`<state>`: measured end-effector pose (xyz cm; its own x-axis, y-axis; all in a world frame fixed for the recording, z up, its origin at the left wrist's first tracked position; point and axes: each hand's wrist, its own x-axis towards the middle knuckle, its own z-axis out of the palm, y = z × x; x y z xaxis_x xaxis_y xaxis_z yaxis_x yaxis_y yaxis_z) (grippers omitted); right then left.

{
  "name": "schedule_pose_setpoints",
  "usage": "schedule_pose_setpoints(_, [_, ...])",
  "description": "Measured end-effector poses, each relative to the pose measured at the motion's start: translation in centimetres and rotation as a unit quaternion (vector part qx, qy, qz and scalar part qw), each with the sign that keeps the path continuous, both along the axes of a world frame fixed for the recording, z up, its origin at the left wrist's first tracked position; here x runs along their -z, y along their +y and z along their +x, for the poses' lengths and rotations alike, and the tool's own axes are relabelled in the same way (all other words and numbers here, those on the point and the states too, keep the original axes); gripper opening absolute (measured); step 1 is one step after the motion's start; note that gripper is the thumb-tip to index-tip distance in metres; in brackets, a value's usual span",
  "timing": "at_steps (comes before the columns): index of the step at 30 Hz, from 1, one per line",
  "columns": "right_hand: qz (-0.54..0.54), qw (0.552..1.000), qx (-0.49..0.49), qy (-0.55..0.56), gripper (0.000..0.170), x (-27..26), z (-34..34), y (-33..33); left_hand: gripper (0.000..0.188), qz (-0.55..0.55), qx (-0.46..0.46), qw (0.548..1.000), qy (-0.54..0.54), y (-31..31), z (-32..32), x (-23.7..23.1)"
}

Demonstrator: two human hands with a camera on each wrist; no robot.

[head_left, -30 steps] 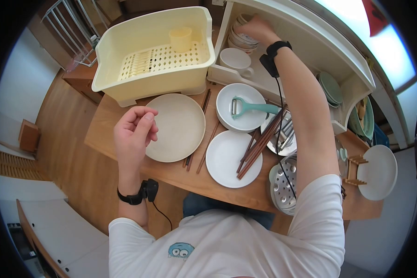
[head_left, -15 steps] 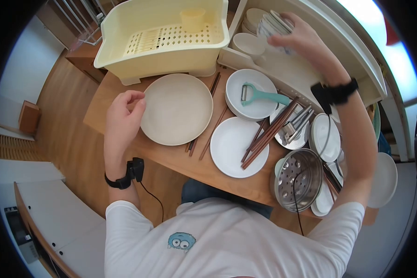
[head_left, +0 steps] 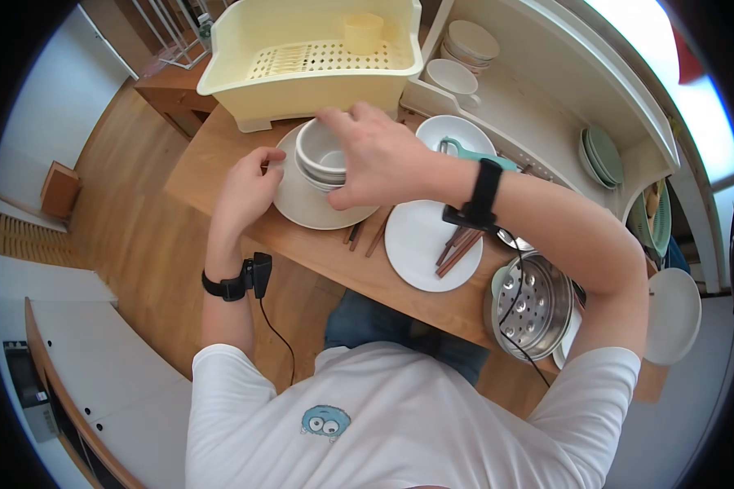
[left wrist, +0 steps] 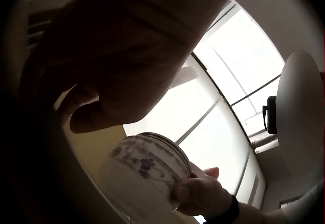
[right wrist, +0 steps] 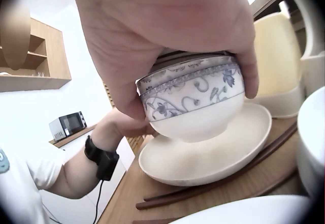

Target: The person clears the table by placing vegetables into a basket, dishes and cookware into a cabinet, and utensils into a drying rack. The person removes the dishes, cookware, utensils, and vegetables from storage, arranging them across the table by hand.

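Observation:
My right hand (head_left: 383,159) grips a stack of small bowls (head_left: 321,150), fingers and thumb spread across it from above. The right wrist view shows the outer bowl (right wrist: 195,102) as white with a blue floral band. Beneath the stack lies a large cream plate (head_left: 302,210); a strip of its surface shows below the bowl's base in the right wrist view. My left hand (head_left: 249,191) is at the plate's left rim, fingers loosely bent with nothing between them. In the left wrist view the floral bowl (left wrist: 147,168) appears below that hand.
A yellow dish rack (head_left: 310,85) stands behind the plate. To the right are a white plate (head_left: 420,253) with chopsticks (head_left: 461,251), a bowl with a green peeler (head_left: 457,148), and a steel steamer (head_left: 538,297). The cream shelf (head_left: 538,122) holds more bowls (head_left: 470,42) and a cup (head_left: 451,77).
My right hand took the bowl stack out of the shelf and carried it left over the cream plate. My left hand has shifted slightly and stays by the plate's rim.

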<state>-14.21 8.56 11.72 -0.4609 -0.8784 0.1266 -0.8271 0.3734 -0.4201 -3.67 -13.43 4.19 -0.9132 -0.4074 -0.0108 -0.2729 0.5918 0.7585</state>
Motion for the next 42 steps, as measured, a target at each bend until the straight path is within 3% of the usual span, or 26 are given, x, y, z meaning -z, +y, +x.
schedule_pose_setpoints(7, [-0.018,0.997,-0.054,0.061,0.092,2.9,-0.8,-2.7,0.034,0.081,0.014,0.996,0.023,-0.2,-0.5,0.5])
schedule_pose_setpoints(10, [-0.017,0.999,-0.033,0.031,0.094,3.4,-1.2,-2.6,0.034,0.067,0.022,0.997,0.035,0.0,-0.6,0.6])
schedule_pose_setpoints(12, [-0.012,0.997,-0.070,0.009,0.094,3.0,-1.7,-2.0,0.034,0.064,0.026,0.997,0.034,-0.2,-0.9,1.2])
schedule_pose_setpoints(16, [0.010,0.998,-0.055,0.039,0.094,2.8,-2.0,-1.9,0.035,0.054,0.024,0.997,0.043,-0.6,-1.3,1.9])
schedule_pose_setpoints(22, [0.028,0.996,-0.066,0.048,0.083,2.8,-3.0,-2.9,0.037,0.038,0.019,0.999,0.025,0.0,-1.1,1.0])
schedule_pose_setpoints(24, [-0.036,0.993,-0.081,0.076,0.068,3.5,-3.6,-3.1,0.037,0.033,0.016,0.999,0.020,0.0,-1.1,0.7])
schedule_pose_setpoints(25, [-0.038,0.993,-0.082,0.075,0.068,3.4,-3.7,-3.1,0.037,0.020,0.016,1.000,0.016,0.3,-1.0,0.4])
schedule_pose_setpoints(28, [-0.083,0.987,-0.096,0.100,0.066,2.2,-3.8,-2.2,0.037,0.005,0.018,1.000,0.011,0.4,-0.9,0.0])
schedule_pose_setpoints(30, [-0.040,0.995,-0.066,0.069,0.077,-0.4,-3.2,-1.1,0.037,0.003,0.024,1.000,0.008,0.3,-1.2,0.3])
schedule_pose_setpoints(33, [-0.028,0.999,-0.046,0.009,0.078,-2.1,-3.6,-0.1,0.037,0.022,0.031,0.999,0.030,-0.1,-1.6,1.4])
schedule_pose_setpoints(40, [-0.038,0.995,-0.027,0.092,0.082,-5.3,-5.4,5.8,0.033,0.102,0.017,0.990,0.096,0.4,-1.2,0.7])
schedule_pose_setpoints(42, [0.074,0.990,0.034,0.117,0.083,-5.9,-6.3,8.3,0.032,0.104,0.004,0.989,0.105,1.4,-1.2,-0.6])
